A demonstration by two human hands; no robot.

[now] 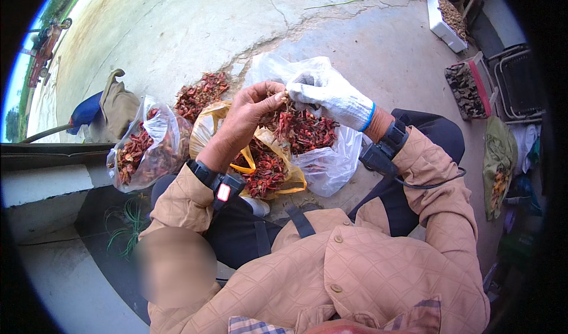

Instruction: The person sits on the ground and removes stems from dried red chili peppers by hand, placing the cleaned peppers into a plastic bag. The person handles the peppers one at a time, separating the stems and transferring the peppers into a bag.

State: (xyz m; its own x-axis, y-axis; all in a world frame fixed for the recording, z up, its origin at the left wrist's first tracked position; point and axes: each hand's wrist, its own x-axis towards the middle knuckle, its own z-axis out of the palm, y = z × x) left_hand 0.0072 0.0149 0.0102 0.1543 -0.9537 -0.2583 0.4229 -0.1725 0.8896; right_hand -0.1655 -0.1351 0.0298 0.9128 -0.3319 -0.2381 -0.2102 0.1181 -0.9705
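My bare left hand pinches the pale stem end of a bunch of dried red peppers. My right hand, in a white knit glove with a blue cuff, meets it fingertip to fingertip at that same end. Below them, a yellow plastic bag lies open with dark red dried peppers inside. More peppers lie on a clear plastic bag under my right hand. The gloved fingers partly hide the pinched end.
Left of the yellow bag stands a filled clear bag; behind it lies a loose pepper heap. A blue object is partly covered by tan cloth. Rightward are a white foam box, a camouflage-patterned item and a green sack.
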